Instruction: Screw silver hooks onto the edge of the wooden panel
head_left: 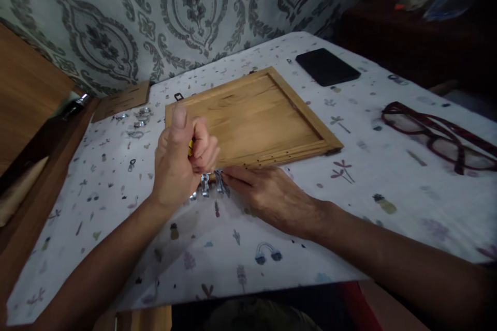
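Note:
A wooden frame [248, 119] with a raised rim lies flat on the table, a row of small dark holes along its near edge. My left hand [182, 147] is a closed fist, thumb up, above the frame's near left corner. Between its fingers shows a bit of a yellow and black handle [190, 148]; the rest of that tool is hidden. My right hand [267, 191] rests at the near edge, fingertips pinched at a shiny metal clip [219, 182]. Beside it, another metal clip [205, 185] hangs at the same edge, partly behind the left hand.
Loose metal clips [142, 116] lie at the left near a brown cardboard piece [122, 101]. A black tablet-like slab [328, 66] lies at the back right. Red-framed glasses [442, 137] lie on the right of the patterned tablecloth [310, 248]. A patterned curtain [194, 5] hangs behind.

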Action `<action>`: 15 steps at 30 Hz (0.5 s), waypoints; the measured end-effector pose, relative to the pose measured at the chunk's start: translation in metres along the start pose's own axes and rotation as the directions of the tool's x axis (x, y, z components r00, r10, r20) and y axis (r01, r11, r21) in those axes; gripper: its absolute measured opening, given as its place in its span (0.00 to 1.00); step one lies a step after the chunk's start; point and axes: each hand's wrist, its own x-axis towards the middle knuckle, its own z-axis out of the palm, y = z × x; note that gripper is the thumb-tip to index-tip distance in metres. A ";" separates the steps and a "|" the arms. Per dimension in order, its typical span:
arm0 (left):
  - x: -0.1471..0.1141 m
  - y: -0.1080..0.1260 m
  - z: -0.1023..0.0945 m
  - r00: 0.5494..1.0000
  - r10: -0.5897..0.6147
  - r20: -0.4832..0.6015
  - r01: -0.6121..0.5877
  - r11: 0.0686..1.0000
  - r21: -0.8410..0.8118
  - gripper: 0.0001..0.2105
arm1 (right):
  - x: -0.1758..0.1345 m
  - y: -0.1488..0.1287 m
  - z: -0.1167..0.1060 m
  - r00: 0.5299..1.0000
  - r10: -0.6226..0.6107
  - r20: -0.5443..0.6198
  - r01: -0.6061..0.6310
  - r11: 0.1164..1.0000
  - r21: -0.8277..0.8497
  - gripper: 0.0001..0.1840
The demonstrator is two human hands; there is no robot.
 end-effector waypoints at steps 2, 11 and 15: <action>0.000 -0.001 0.001 0.999 0.008 -0.038 -0.008 1.000 0.000 0.35 | 0.000 0.000 0.000 1.000 0.003 0.002 -0.003 1.000 0.003 0.17; -0.003 0.000 0.001 1.000 0.001 -0.012 -0.001 0.999 0.042 0.36 | 0.003 0.000 0.000 1.000 -0.024 -0.006 0.023 0.999 -0.047 0.17; -0.008 0.004 -0.003 0.996 -0.022 -0.087 0.025 0.999 0.031 0.35 | 0.004 -0.002 -0.005 0.994 0.014 0.108 -0.010 0.999 -0.033 0.19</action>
